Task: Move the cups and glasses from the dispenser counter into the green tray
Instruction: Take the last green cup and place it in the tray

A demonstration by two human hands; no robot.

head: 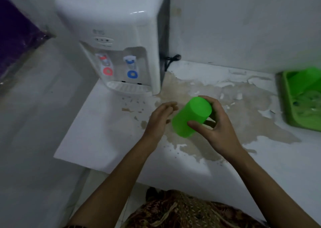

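A bright green plastic cup [192, 116] is tilted above the white counter [97, 132], its flat bottom turned up and away from me. My right hand [215, 125] grips it from the right, thumb across its side. Just left of the cup, my left hand [160, 118] hovers with loose fingers, holding nothing. The green tray [289, 106] sits at the far right edge, partly cut off, with what look like clear glasses and a green item inside.
A white water dispenser [121, 41] with red and blue taps stands at the counter's back left against the wall. Peeled, brown-stained patches cover the counter's middle. The counter's left edge drops to a grey floor. A purple object [15, 31] lies far left.
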